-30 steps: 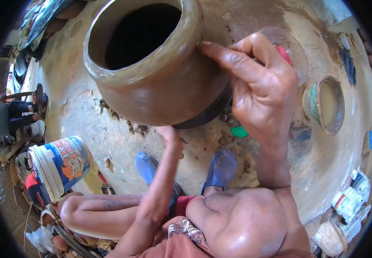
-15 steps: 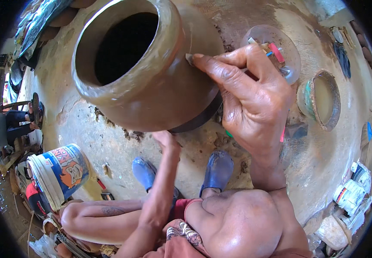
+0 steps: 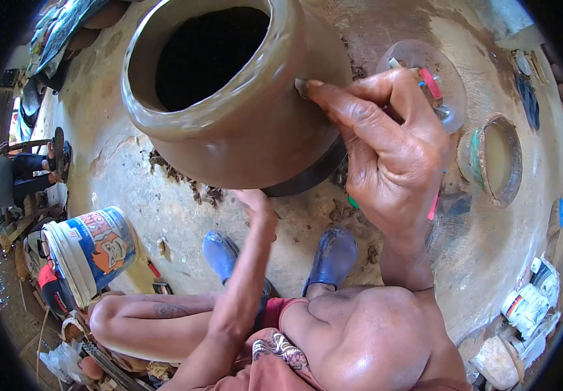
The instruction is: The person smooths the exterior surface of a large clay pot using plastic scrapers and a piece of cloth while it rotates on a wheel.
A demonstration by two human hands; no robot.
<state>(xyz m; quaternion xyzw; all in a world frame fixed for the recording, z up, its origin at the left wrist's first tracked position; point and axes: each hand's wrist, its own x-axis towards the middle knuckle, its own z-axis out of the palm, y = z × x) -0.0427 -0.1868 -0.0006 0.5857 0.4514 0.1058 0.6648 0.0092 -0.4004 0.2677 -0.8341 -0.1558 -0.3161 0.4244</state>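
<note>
A large brown clay pot [image 3: 223, 146] with a dark opening and a thick glossy rim tilts towards me on a dark base [image 3: 304, 179]. My right hand [image 3: 392, 150] pinches a small flat pale piece [image 3: 300, 88], material unclear, against the pot's neck just below the rim. My left hand [image 3: 252, 202] is at the pot's lower front, near the base; its fingertips are partly hidden and their grip is unclear.
A clear round tray [image 3: 454, 65] with small tools lies behind my right hand. A bowl of cloudy liquid [image 3: 500, 159] stands right, a bucket [image 3: 89, 254] left. Blue shoes [image 3: 333, 257] are on the floor below. Another person's legs [image 3: 30, 179] show far left.
Compared with a second ago, my right fingertips are a little lower on the pot's neck, below the rim. The view has shifted slightly during that time.
</note>
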